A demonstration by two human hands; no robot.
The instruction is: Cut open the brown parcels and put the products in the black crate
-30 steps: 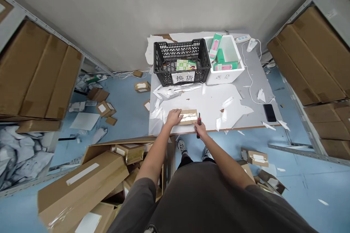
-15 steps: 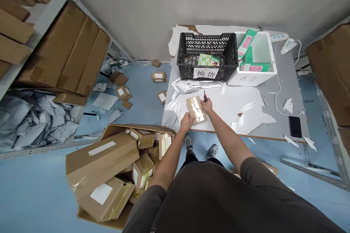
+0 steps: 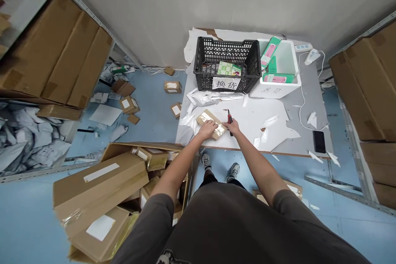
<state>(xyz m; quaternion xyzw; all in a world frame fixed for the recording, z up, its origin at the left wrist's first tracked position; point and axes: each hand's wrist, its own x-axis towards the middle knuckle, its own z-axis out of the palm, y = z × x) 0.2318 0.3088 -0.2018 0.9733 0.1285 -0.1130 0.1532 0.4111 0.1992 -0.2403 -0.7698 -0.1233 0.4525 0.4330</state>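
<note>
A small flat cardboard box (image 3: 220,131) with shiny tape and torn white label remnants lies tilted near the front edge of the table. My left hand (image 3: 207,129) grips it from above, fingers over its taped face. At the box's right end, my right hand (image 3: 234,127) is closed round a red and black utility knife (image 3: 229,118), whose tip points away from me. The fingers of this hand are at the box's edge; whether they touch it I cannot tell. White paper sheeting (image 3: 244,117) covers the table around the box.
Behind the box stand a black plastic crate (image 3: 227,86) and a white bin (image 3: 272,92) with green and pink packages. A phone (image 3: 319,142) lies at the right. A big carton (image 3: 107,148) of boxes stands left of me; shelves (image 3: 365,140) flank both sides.
The box has turned and now lies lower on the table. My left hand has shifted from its near corner to its top, and the knife has come down beside it.
</note>
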